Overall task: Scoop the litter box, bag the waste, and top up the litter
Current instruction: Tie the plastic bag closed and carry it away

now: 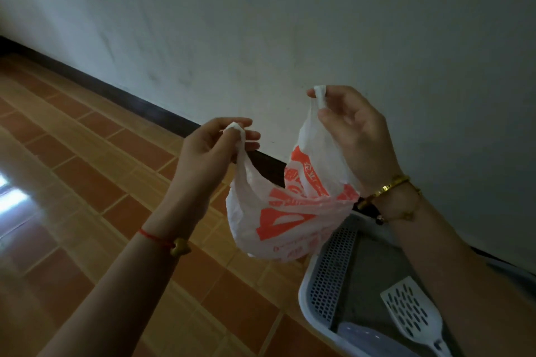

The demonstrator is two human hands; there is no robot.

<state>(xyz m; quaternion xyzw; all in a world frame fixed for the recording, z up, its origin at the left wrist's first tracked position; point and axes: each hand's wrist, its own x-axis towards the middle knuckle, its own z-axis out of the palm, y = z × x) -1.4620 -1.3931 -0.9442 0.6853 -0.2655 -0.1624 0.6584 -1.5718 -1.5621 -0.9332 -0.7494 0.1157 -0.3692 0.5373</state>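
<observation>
Head view: the litter box point(327, 278) at 5 o'clock is cut off by the frame edge & partly hidden behind the plastic bag point(272, 220) and right forearm point(441, 258). The scoop point(412, 310) handle runs out of frame at bottom, and the bag's red print is too crumpled to read. The bag, thin crinkled white film, hangs at centre over the box's far corner, w/ one twisted handle pinched betw. thumb & fingertips of the left hand point(211, 151) (10 o'clock of the bag) and the other pinched likewise by the right hand point(356, 136) at 1 o'clock. Box: pale plastic w/ perforated rim strip, holding grey granular litter point(374, 266) on which the flat white slotted scoop lies.
</observation>
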